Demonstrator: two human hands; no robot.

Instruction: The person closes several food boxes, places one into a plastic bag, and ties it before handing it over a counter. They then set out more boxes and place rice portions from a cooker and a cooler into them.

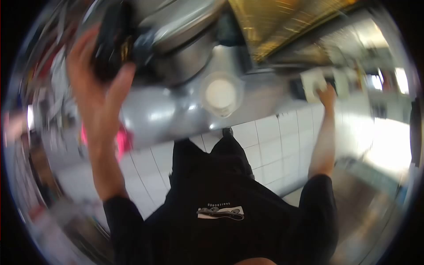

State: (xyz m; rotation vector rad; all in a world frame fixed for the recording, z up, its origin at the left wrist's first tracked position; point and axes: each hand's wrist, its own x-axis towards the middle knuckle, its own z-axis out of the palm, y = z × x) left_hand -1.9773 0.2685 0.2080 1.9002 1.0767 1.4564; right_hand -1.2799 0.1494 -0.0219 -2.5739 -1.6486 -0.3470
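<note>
My left hand is raised at the left, blurred, its thumb and fingers curved round a dark black object. The object looks like a thick handle, but its kind is smeared by motion. Right beside it stands a large round metal pot. At the right, my right hand grips a pale cream, flat-sided thing near the counter's edge; its kind is too blurred to name. Between my hands, a whitish round bowl or cup with pale contents sits on the metal counter.
A yellow-gold metal tray or panel is behind the counter at the upper right. Something bright pink shows beneath my left wrist. White tiles lie below the counter's front edge. Blurred items crowd the far left.
</note>
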